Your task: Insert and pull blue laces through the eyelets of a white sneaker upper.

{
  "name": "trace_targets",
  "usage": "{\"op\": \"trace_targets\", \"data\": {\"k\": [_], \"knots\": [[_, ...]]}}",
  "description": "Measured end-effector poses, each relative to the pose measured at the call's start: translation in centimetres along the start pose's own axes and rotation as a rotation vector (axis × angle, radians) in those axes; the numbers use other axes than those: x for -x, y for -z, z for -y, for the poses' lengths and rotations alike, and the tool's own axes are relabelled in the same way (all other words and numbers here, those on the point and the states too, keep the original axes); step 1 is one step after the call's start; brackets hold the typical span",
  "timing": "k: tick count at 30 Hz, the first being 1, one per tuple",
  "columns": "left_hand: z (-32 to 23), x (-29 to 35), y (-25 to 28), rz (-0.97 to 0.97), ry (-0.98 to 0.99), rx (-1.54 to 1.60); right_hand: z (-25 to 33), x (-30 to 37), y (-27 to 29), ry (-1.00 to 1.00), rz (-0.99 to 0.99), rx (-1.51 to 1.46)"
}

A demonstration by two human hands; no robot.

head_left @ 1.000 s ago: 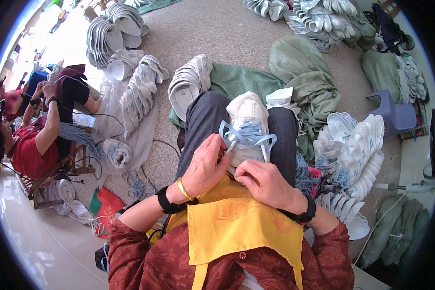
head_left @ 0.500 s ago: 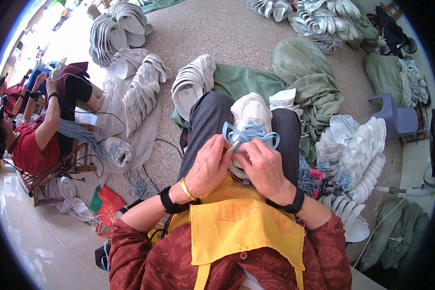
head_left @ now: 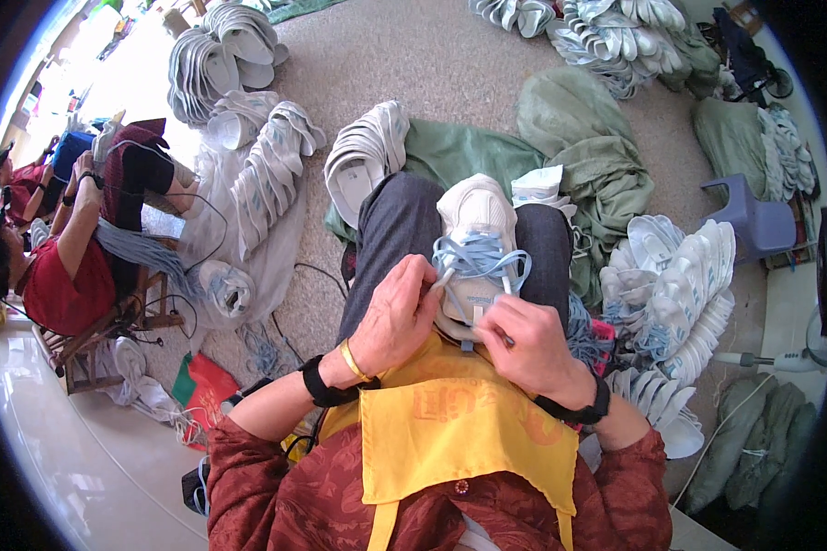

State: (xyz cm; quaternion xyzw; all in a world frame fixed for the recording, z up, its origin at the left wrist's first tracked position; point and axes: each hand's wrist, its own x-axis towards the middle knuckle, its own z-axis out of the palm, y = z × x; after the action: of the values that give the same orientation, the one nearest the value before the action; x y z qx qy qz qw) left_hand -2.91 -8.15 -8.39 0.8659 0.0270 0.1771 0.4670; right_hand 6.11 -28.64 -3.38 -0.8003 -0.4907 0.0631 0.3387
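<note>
Speckled floor (head_left: pixel 386 64) behind, left grip (head_left: pixel 392 317) holds white shoe (head_left: pixel 475 207), right grip (head_left: pixel 530 344) unclear

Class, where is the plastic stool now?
At right in the head view, the stool sits below a green sack, with piled white shoes at its lower left.

I'm losing the left side of the white shoe (head_left: pixel 476 209) behind the left hand (head_left: pixel 390 317). The right hand (head_left: pixel 524 344) is curling, hiding whatever it may be pinching. The lower edge is cutting off an apron strap (head_left: pixel 384 527); glare is washing out the upper left.
</note>
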Motion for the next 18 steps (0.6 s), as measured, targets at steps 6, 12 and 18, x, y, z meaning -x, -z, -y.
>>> {"op": "trace_targets", "data": {"k": [6,12,18], "knots": [[-0.1,-0.2,0.1,0.01,0.0,0.043,-1.0,2.5,2.1,-0.087,0.146,-0.225],[-0.6,-0.2,0.3,0.04,0.074,0.042,-2.2,3.2,1.7,-0.359,-0.091,-0.149],[-1.4,-0.1,0.7,0.047,0.107,-0.012,-3.3,2.6,-0.1,-0.241,-0.144,-0.042]]}}
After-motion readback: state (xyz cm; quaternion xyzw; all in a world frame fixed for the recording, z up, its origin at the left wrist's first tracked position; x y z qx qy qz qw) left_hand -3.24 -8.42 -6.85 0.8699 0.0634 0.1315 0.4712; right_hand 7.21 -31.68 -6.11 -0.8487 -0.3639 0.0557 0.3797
